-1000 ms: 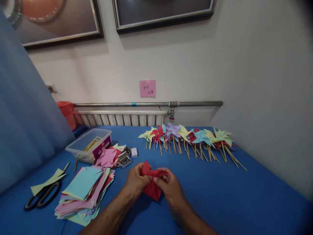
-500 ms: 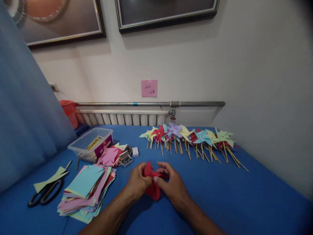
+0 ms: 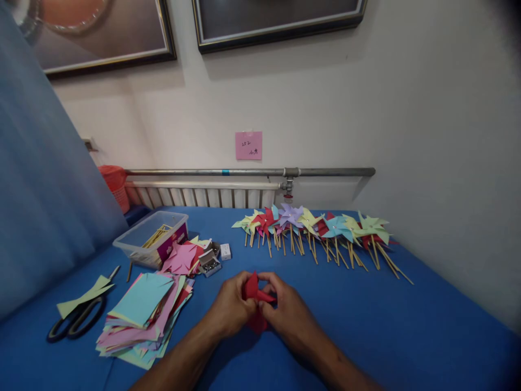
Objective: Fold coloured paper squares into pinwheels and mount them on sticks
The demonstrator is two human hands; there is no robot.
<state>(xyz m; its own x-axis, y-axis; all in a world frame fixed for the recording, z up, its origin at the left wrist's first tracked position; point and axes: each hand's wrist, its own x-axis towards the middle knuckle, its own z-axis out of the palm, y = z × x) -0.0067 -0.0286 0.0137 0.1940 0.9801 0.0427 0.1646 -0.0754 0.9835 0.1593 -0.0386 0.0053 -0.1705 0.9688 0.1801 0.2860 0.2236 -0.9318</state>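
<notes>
Between my hands, above the blue table, is a red paper pinwheel [image 3: 252, 288] with folded blades. My left hand [image 3: 234, 301] grips its left side, the thumb pressed near the centre. My right hand [image 3: 280, 301] pinches a blade at its right edge between thumb and fingers. The lower part of the red paper is partly hidden behind my fingers. Small open boxes of metal pins [image 3: 209, 264] stand just beyond my left hand, beside a closed white box [image 3: 225, 251]. Cut paper pinwheel shapes [image 3: 182, 258], pink on top, lie to their left.
Finished pinwheels [image 3: 291, 216] on sticks lie in a row along the back right. At left are a stack of coloured paper [image 3: 142, 301], scissors [image 3: 77, 320] under a pale green strip [image 3: 84, 296], and a clear plastic box [image 3: 122, 245] holding sticks. A radiator [image 3: 203, 195] runs behind the table.
My right fingers have closed in on the red paper and pinch its right blade. The paper has turned slightly, and its lower blade is now more covered by my hands.
</notes>
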